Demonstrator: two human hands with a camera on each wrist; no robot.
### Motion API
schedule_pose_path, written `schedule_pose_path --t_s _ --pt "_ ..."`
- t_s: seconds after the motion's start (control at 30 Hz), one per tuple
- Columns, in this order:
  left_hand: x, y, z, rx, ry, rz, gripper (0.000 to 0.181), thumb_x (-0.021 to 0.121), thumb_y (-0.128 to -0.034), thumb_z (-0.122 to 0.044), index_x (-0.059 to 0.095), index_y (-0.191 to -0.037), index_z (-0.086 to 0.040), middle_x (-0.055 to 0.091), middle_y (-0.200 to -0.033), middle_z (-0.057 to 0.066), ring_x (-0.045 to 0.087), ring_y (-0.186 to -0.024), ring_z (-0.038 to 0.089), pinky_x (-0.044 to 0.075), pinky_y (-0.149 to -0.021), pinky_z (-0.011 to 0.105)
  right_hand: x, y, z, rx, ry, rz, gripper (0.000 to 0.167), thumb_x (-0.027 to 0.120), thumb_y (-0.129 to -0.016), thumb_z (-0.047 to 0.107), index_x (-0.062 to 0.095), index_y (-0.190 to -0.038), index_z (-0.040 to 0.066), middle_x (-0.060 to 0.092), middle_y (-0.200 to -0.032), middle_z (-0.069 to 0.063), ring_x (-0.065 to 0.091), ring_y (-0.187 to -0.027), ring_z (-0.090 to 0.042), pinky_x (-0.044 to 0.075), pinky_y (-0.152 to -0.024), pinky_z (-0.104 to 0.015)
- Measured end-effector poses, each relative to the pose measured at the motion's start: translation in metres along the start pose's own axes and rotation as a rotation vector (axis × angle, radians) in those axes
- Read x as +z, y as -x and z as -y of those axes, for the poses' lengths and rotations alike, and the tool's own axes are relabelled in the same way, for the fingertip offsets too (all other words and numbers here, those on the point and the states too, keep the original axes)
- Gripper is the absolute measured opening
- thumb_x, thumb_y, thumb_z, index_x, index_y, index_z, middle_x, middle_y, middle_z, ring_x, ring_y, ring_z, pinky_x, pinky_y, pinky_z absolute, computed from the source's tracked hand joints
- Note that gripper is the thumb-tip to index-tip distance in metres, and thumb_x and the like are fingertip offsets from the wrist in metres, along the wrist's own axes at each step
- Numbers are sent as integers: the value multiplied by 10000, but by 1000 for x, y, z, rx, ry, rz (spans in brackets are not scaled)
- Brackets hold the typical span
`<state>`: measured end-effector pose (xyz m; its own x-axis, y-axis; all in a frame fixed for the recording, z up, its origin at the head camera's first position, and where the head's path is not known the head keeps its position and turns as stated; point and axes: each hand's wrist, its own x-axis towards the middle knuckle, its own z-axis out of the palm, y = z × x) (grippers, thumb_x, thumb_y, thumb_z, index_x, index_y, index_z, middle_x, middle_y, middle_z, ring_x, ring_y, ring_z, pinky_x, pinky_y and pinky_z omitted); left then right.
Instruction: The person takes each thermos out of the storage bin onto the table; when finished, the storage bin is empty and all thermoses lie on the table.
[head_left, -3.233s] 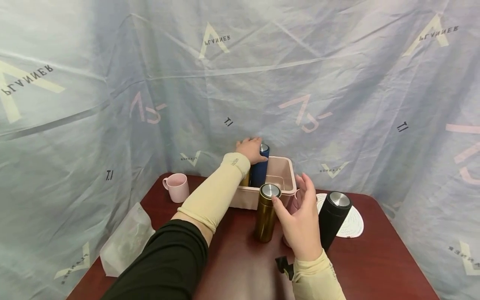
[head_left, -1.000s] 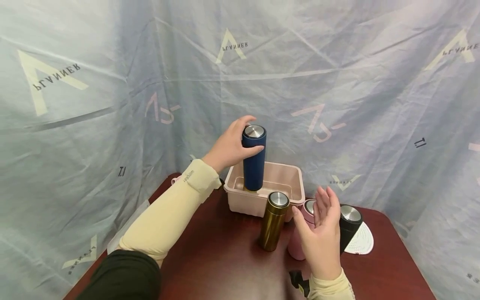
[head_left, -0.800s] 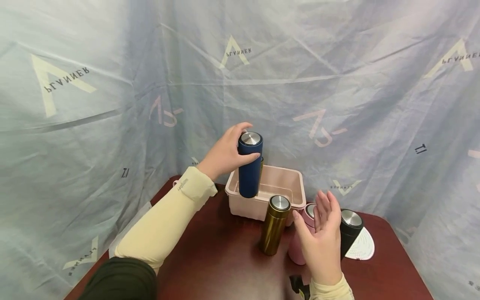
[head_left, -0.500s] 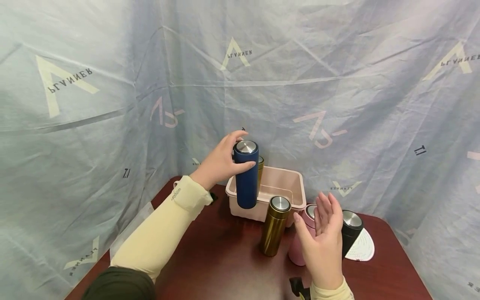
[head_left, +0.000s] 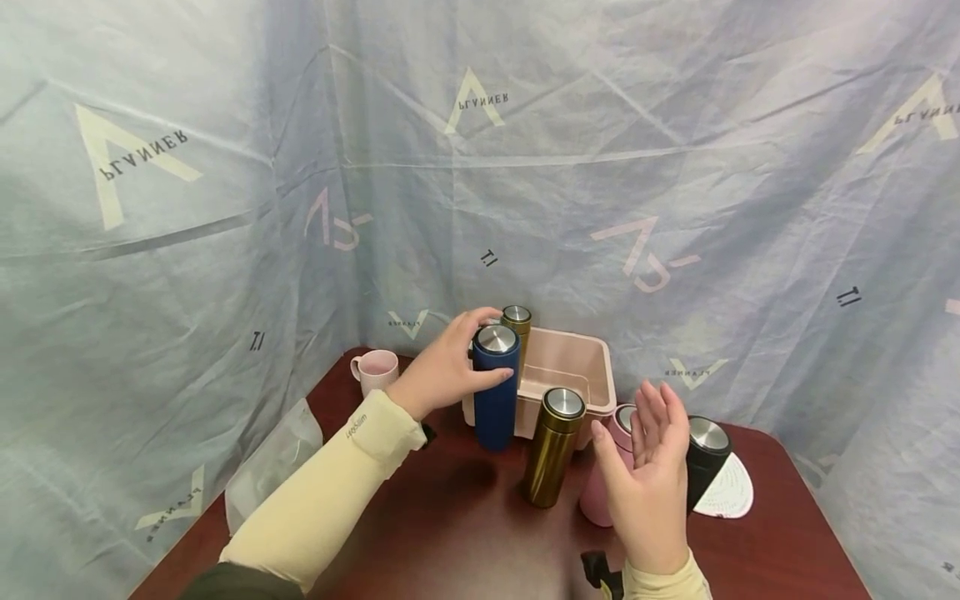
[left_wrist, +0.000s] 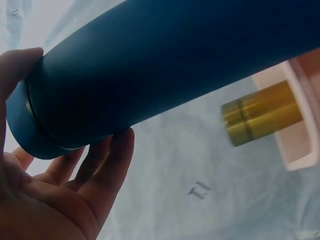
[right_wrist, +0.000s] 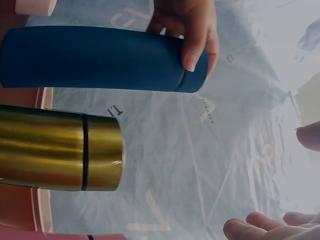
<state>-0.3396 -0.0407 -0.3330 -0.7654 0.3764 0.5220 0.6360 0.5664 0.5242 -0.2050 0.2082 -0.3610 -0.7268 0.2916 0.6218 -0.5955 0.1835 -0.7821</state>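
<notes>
My left hand [head_left: 442, 367] grips a blue thermos bottle [head_left: 495, 408] near its steel-topped lid, thumb on one side and fingers on the other. The bottle is upright in front of the pink bin [head_left: 596, 375], its base seemingly just above the table, with a shadow below. Inside the bin stands a gold thermos [head_left: 524, 346], partly hidden by the blue one. A second gold thermos [head_left: 551, 462] stands on the table to the right. My right hand [head_left: 648, 492] is raised with fingers extended, holding nothing, in front of a pink thermos [head_left: 595, 496] and a black thermos [head_left: 703, 467].
A pink mug [head_left: 377, 371] stands at the back left of the dark red table [head_left: 450, 550]. Near the left edge lies a translucent plastic bag [head_left: 277, 458]. A white round mat [head_left: 731, 492] lies behind the black thermos. Printed grey curtains [head_left: 562, 208] enclose the table.
My left hand has lifted the blue thermos out of the bin and lowered it in front, toward the table. The right hand stays raised, almost unmoved in the last second.
</notes>
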Motion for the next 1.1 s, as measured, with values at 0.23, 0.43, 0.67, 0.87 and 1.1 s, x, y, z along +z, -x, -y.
schedule_pose_path --t_s 0.23,0.43,0.67,0.87,1.1 --pt "24 7 13 -23 37 69 797 771 -822 -505 400 -1478 -249 440 -1436 24 528 -1190 148 472 -965 374 0 -4 -2 9 20 7 831 714 -868 -66 262 -1536 137 397 -1486 -41 379 -1400 -242 313 -1112 -275" --pt "42 3 20 24 32 89 780 781 -824 -473 402 -1465 -240 479 -1387 26 532 -1183 153 446 -999 381 -1 -11 0 -7 -2 -6 820 713 -866 -65 266 -1530 115 401 -1490 -49 383 -1399 -247 307 -1121 -302" --pt "65 14 34 10 43 110 767 787 -830 -448 422 -1453 -190 465 -1385 -14 517 -1186 114 433 -1016 351 -1 -7 -3 26 -24 10 820 714 -867 -60 266 -1529 126 391 -1494 -47 371 -1407 -239 302 -1123 -294" --pt "73 24 35 -14 35 112 749 767 -847 -462 414 -1453 -201 467 -1395 28 524 -1206 131 426 -1028 354 0 -4 -5 41 -21 23 820 715 -870 -51 266 -1530 137 391 -1492 -41 374 -1403 -235 302 -1122 -292" --pt "75 29 37 -2 -26 157 740 710 -877 -520 394 -1454 -182 492 -1356 -6 519 -1190 110 417 -1035 338 1 -3 -13 81 6 47 809 712 -883 -25 253 -1536 103 392 -1491 -40 377 -1402 -225 309 -1118 -289"
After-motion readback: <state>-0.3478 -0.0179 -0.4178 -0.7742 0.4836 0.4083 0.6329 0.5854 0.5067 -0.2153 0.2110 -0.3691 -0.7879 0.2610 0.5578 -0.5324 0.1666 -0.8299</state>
